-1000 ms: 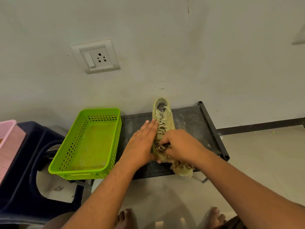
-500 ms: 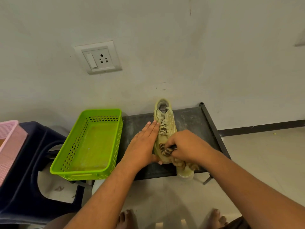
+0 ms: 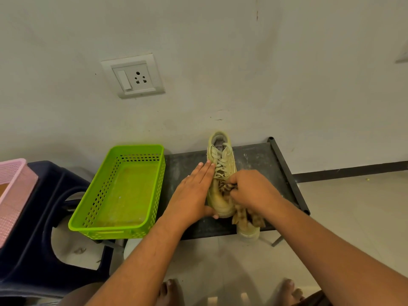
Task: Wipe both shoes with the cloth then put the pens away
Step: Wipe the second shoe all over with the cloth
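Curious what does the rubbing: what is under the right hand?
A striped cloth, gripped against the laced shoe. Its tail hangs over a second shoe's toe; the rest of that shoe is covered.

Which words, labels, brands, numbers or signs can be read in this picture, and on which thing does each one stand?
None can be read.
The white switch-and-socket plate on the wall and the lime green perforated plastic basket show no writing.
A grey patch inside the pale yellow lace-up shoe may be a label, but it is too blurred to tell.
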